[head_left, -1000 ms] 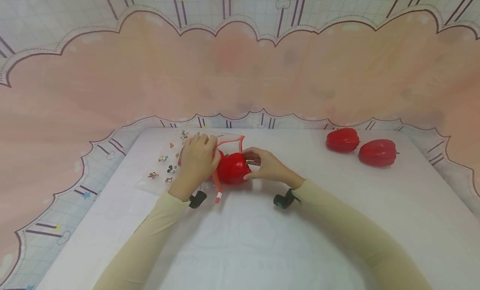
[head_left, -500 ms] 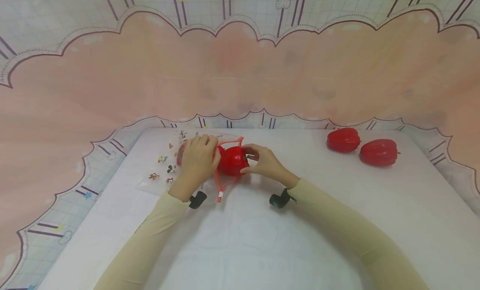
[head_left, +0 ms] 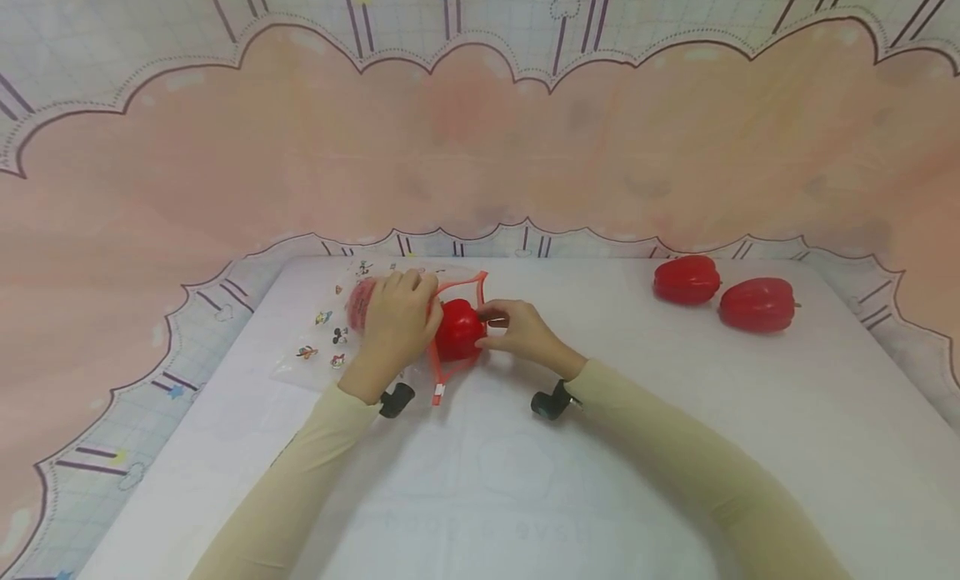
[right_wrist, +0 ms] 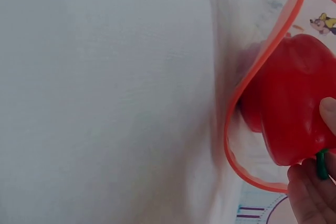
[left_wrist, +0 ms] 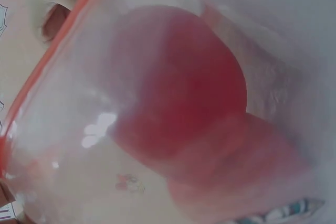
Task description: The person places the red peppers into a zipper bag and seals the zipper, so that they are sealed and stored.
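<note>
My left hand (head_left: 401, 317) grips the upper side of a clear plastic zip bag (head_left: 296, 372) printed with cartoon figures, fingers curled at its orange-red mouth edge (head_left: 438, 372). The mouth gapes towards the right. My right hand (head_left: 528, 338) holds a red bell pepper (right_wrist: 296, 98) by its green-stemmed end, thumb on its side and fingers near the stem. The pepper's far end lies within the mouth. Through the plastic, the left wrist view shows blurred red rounded shapes (left_wrist: 184, 87); in the head view a reddish item (head_left: 360, 305) lies inside, partly behind the left hand.
Two more red bell peppers, one (head_left: 686, 280) farther back and one (head_left: 757, 305) beside it, lie at the right rear of the white table (head_left: 480, 480). A patterned pink cloth (head_left: 525, 163) rises behind the table. Dark wrist cameras (head_left: 551, 402) hang below both wrists.
My right hand has moved left, taking the bell pepper deeper into the bag's mouth. The reddish item inside has shifted left and shows more. The left hand has stayed nearly in place.
</note>
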The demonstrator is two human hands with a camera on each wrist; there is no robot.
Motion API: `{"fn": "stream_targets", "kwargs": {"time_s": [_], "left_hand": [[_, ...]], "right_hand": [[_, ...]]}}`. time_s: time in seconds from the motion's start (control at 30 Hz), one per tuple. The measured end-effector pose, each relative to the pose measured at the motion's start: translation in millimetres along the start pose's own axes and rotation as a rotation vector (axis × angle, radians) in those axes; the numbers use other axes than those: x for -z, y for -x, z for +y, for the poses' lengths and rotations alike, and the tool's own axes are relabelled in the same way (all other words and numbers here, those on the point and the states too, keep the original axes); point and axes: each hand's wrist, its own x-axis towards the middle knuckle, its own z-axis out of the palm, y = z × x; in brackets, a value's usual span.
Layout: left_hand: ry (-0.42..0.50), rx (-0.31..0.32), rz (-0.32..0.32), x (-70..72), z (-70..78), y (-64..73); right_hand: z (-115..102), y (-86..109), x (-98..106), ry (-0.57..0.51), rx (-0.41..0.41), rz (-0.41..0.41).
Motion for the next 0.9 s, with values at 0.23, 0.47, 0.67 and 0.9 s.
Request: {"fn": "stream_targets", "kwargs": {"time_s": [0.23,0.47,0.67,0.9], "left_hand": [[0.010,-0.003,-0.016,1.2,-0.1,2.0],[0.011,-0.010,-0.014,1.3,-0.1,2.4],[-0.009,-0.005,-0.018,0.8,-0.9,1.5],[0.001,0.013,-0.014,1.5,-2.3,2.3]], "right_hand": [[2,-5.9,-6,0.011,-0.005,0.089],[-1,-9.6,-14,0.045,-0.006,0.077],[-4,-10.9,-18,0.091,0.068,-0.041],[-1,-10.4,-13,0.043,-0.002,-0.089]]}}
